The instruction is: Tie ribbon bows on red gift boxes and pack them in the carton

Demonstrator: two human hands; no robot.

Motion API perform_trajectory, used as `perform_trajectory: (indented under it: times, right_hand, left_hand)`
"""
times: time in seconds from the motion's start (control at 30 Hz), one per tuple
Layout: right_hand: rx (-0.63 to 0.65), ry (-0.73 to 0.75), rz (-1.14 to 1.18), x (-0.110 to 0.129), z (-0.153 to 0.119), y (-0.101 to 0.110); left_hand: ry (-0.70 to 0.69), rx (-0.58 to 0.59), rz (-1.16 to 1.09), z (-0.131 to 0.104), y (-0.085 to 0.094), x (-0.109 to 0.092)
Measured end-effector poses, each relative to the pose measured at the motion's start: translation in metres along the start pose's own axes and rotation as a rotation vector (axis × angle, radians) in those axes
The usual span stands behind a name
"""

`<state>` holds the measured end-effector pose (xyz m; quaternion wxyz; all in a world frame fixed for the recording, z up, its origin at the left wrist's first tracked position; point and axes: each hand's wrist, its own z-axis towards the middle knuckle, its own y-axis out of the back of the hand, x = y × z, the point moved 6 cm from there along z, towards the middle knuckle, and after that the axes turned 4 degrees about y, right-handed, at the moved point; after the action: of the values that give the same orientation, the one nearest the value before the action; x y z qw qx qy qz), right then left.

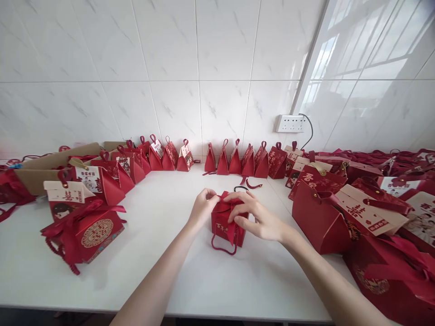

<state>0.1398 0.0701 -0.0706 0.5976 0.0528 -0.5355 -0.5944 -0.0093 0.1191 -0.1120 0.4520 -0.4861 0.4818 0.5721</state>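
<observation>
Head view, item one: small red gift box [220, 228], upright on the white table [152, 276], between my hands, gold lettering on its front. Fittings: red ribbon [231, 233] at the top, one tail down the front; dark red rope handle [223, 250], drooping in a loop below.

Item two: my left hand [203, 206], thumb and forefinger pinched at the box's upper left, apparently on the ribbon. Item three: my right hand [261, 220], fingers spread and partly bent over the top and front; contact under the fingertips too hidden to confirm.

Surroundings: a row of red triangular boxes [222, 159] by the wall; a loose dark red strap [254, 184] behind my box; a ribboned red box [102, 231] to the left; a crowded pile of red boxes [321, 222] to the right.

Risks, in my judgement:
– Ribbon slipping or loosening, should my left pinch ease while my right fingers, spread as they are, have no firm hold.
– Top denting or a fold creasing, from pressing down or pulling too hard on what looks like thin card.
– Box twisting or tipping, if I pull from one side only.
– Rope handle snagging on a finger or tangling with the ribbon tail, both hanging at the front.
</observation>
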Motion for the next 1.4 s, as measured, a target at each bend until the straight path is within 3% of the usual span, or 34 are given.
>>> perform_trajectory:
  times: [0.07,0.13,0.2,0.23,0.27,0.33,0.4,0.47,0.6,0.7,0.9,1.07,1.4]
  right_hand:
    - [-0.015,0.042,0.156,0.001,-0.006,0.005]
    - [-0.223,-0.003,0.302,-0.008,-0.012,0.019]
    - [-0.473,-0.203,0.310,-0.028,-0.023,0.033]
    - [-0.516,-0.329,0.281,-0.037,-0.028,0.034]
    - [-0.475,-0.451,0.270,-0.044,-0.032,0.031]
    - [-0.216,-0.650,0.347,-0.052,-0.037,0.011]
    - [0.038,-0.762,0.482,-0.050,-0.042,-0.010]
    - [0.121,-0.819,0.547,-0.047,-0.046,-0.019]
    - [0.038,-0.813,0.578,-0.045,-0.043,-0.015]
    - [0.005,-0.795,0.626,-0.043,-0.041,-0.010]
    - [0.011,-0.862,0.618,-0.041,-0.045,-0.011]
    - [-0.052,-0.813,0.654,-0.039,-0.043,-0.013]
    - [0.131,-0.711,0.741,-0.036,-0.043,-0.019]
  left_hand:
    - [-0.036,0.076,0.025,0.006,0.000,-0.012]
    - [-0.052,0.241,0.057,0.009,-0.009,-0.021]
    - [-0.030,0.402,0.096,0.008,-0.019,-0.022]
    - [0.001,0.451,0.110,0.007,-0.023,-0.019]
    - [0.038,0.488,0.115,0.004,-0.026,-0.015]
    - [0.109,0.524,0.096,-0.003,-0.031,-0.007]
    - [0.147,0.503,0.067,-0.010,-0.034,-0.002]
    - [0.150,0.414,0.072,-0.015,-0.032,0.000]
    - [0.160,0.202,0.151,-0.020,-0.026,0.000]
    - [0.169,0.121,0.155,-0.020,-0.024,0.001]
    - [0.168,0.100,0.156,-0.020,-0.023,0.001]
    - [0.190,0.108,0.141,-0.020,-0.023,0.002]
    - [0.194,0.106,0.140,-0.021,-0.022,0.004]
